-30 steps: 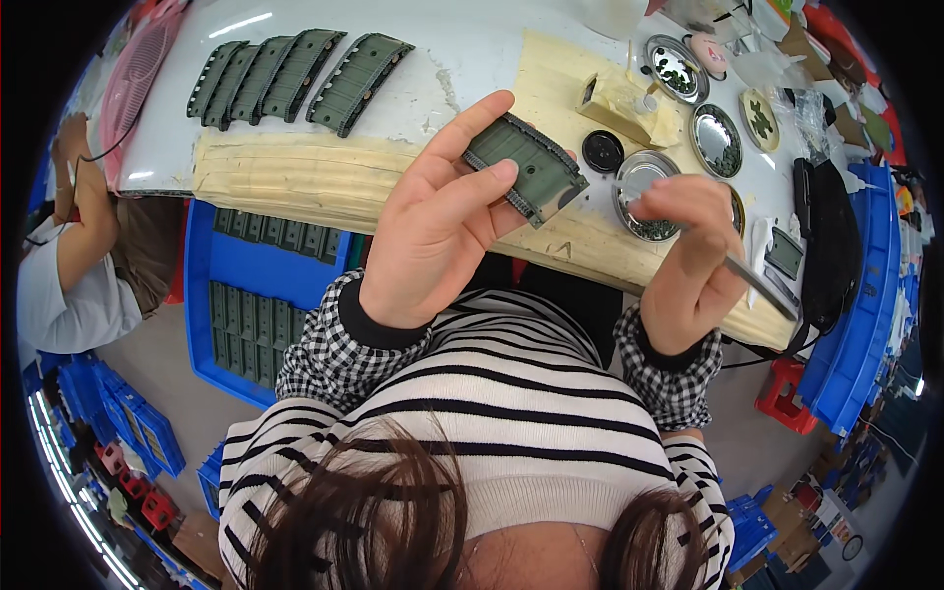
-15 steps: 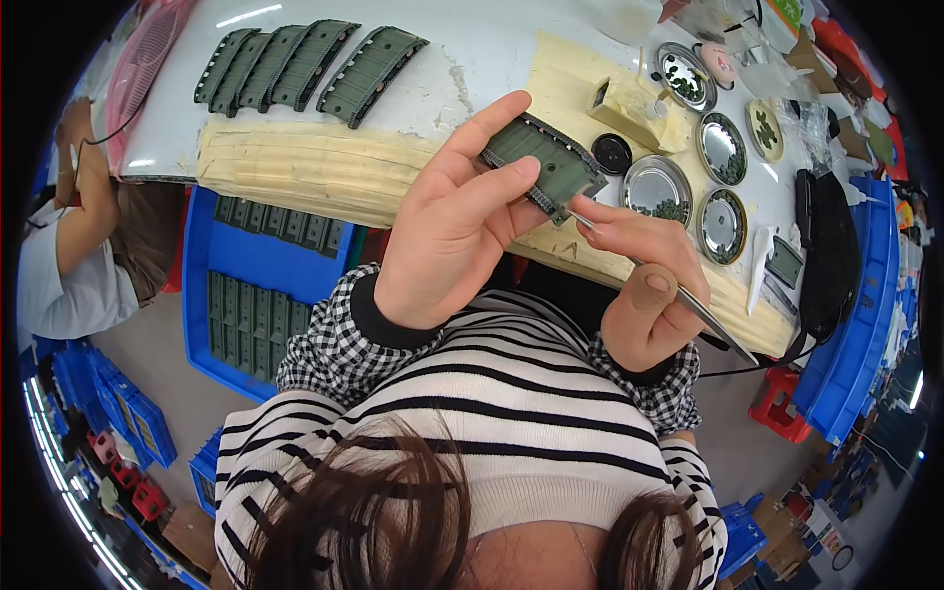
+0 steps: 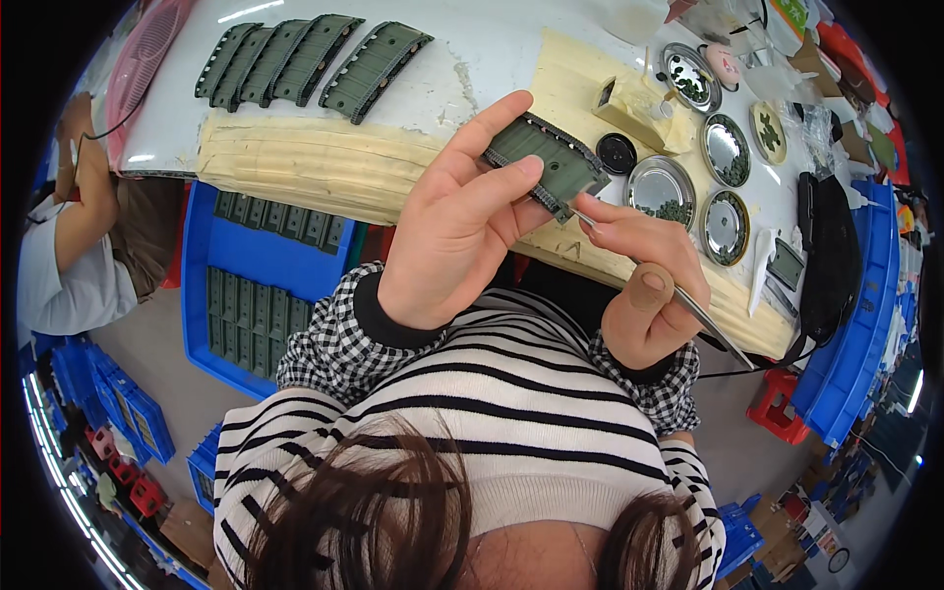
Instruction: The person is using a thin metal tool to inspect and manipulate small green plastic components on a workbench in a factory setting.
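Above the table's front edge, my left hand grips a dark green curved plastic panel between thumb and fingers. Small toothed ridges line the panel's long edges. My right hand is closed round slim metal tweezers, whose tip meets the panel's near right corner. Whether a tiny piece sits at that tip is too small to tell. Similar green panels lie in a row at the table's far left. To the right of my hands stand round metal dishes holding small dark green pieces.
A blue crate with rows of green panels sits below the table at left. Near the dishes are a yellow taped block and a round black lid. A black pouch lies at right. Another person's arm shows at far left.
Almost nothing differs. The tweezers' rear end has shifted very slightly, and the whole view has moved by a few pixels; both hands keep their grip.
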{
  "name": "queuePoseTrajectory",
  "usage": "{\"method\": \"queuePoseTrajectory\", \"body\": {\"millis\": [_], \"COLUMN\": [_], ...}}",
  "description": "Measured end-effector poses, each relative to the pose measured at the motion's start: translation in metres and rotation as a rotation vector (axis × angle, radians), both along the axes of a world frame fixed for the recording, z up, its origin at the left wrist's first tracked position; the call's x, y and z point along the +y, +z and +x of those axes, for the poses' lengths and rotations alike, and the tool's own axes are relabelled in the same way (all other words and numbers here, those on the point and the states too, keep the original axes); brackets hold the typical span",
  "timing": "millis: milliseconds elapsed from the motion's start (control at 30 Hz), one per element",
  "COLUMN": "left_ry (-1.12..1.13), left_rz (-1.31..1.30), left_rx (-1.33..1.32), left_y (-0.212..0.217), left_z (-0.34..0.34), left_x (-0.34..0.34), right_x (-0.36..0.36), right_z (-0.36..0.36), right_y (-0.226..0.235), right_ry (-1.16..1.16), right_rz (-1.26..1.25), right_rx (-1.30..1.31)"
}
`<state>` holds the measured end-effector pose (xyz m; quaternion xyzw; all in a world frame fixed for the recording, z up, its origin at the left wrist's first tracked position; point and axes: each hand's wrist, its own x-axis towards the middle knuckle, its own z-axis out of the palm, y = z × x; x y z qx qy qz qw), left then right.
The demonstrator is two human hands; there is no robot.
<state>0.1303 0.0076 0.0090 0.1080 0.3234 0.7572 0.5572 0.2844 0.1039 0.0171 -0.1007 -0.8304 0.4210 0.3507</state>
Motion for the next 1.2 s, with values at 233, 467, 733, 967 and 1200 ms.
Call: {"method": "queuePoseTrajectory", "body": {"millis": [233, 467, 733, 967, 1200], "left_ry": [0.012, -0.041, -0.034, -0.040, -0.239], "left_rz": [0.030, 0.056, 0.068, 0.057, 0.058], "left_rx": [-0.011, 0.004, 0.011, 0.011, 0.004], "left_y": [0.001, 0.007, 0.008, 0.008, 0.009], "left_z": [0.002, -0.001, 0.001, 0.001, -0.017], "left_x": [-0.001, -0.002, -0.002, -0.002, -0.005], "right_x": [-0.001, 0.003, 0.005, 0.001, 0.009], "right_z": [0.001, 0.002, 0.003, 0.004, 0.007], "right_y": [0.003, 0.005, 0.005, 0.006, 0.010], "right_ry": [0.035, 0.115, 0.133, 0.070, -0.071], "right_rz": [0.114, 0.133, 0.162, 0.071, -0.175], "right_rx": [-0.028, 0.027, 0.019, 0.047, 0.253]}}
